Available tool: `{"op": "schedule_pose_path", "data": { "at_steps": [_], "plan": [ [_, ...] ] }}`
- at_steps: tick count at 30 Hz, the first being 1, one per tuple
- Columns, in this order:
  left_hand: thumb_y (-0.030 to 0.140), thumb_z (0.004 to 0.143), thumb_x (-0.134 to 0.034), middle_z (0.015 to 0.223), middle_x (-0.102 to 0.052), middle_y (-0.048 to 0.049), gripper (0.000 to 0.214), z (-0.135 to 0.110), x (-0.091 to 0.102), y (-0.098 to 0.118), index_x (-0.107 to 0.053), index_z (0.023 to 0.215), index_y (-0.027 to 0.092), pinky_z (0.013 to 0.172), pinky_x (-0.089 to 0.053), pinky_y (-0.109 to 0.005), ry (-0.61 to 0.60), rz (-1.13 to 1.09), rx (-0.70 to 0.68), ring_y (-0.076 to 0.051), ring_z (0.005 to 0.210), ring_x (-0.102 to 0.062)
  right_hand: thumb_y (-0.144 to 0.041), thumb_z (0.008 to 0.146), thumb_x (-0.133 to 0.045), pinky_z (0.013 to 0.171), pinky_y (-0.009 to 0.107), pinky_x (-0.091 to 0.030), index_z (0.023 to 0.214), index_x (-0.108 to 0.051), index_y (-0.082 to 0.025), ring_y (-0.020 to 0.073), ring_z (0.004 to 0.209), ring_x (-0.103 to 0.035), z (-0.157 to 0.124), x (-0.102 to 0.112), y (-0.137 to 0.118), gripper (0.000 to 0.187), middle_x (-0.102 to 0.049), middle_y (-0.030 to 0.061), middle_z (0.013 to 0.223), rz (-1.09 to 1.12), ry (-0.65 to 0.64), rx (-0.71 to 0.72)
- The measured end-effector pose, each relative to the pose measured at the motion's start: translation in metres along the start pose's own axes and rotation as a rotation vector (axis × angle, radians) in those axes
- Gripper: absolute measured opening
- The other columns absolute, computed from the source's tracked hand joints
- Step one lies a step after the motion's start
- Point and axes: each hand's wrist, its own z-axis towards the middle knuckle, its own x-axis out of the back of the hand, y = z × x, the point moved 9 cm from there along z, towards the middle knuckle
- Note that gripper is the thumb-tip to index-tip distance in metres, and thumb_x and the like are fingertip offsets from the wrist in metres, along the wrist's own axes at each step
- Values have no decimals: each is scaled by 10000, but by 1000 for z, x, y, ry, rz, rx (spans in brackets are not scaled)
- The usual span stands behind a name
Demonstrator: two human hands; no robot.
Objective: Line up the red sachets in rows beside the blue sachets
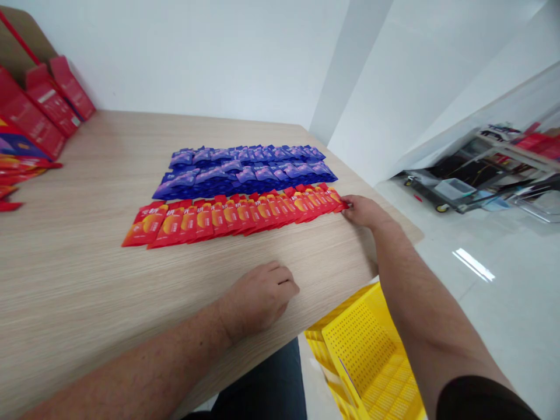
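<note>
Where the row of red packets [231, 217] ends on the right, the right hand [361, 211] reaches in with thumb and fingers close together at the edge of the end packet [336, 200]; the fingertips touch it, but I cannot tell whether they pinch it or only press against it. The right arm [420, 297] comes in from the near right, with a dark sleeve [485, 399]. Nearer and to the left, the left hand [262, 294] rests on the table [87, 274], its fingers curled into a loose fist, apart from the row, palm side hidden. The red packets lie overlapping from left to right, orange print facing up. Just beyond them, two rows of blue packets [262, 175] run alongside, overlapping too, one row farther than the other. At the far left, red boxes [52, 102] stand side by side near the white wall [196, 64], a brown carton [21, 44] behind them, and a red pile [21, 169] lies nearer, at the left edge. Below the table's near edge on the right stands a yellow crate [363, 344], with a dark trouser leg [266, 385] to its left. At the far right, a low cart [426, 189] bearing a clear bin [455, 188] stands on the pale floor [503, 309], well apart from the table
</note>
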Motion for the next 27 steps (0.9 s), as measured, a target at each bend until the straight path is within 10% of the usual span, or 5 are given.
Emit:
{"op": "schedule_pose_path", "data": {
  "at_steps": [12,27],
  "plan": [
    [106,970,-579,1106,-743,-62,221,0,2,0,-749,1083,190,943,-533,-379,16,-7,-6,-239,1024,-624,-283,979,-585,1262,440,-402,1416,-728,-149,299,1451,-565,17,9,-30,478,-685,156,1479,57,140,118],
    [125,985,-578,1096,-744,-71,214,1,1,1,-752,1094,185,941,-544,-394,6,-5,-11,-245,1011,-629,-314,960,-626,1088,360,-529,1313,-805,-241,288,1270,-710,-4,9,-52,403,-769,90,1364,-24,27,26]
  ]
}}
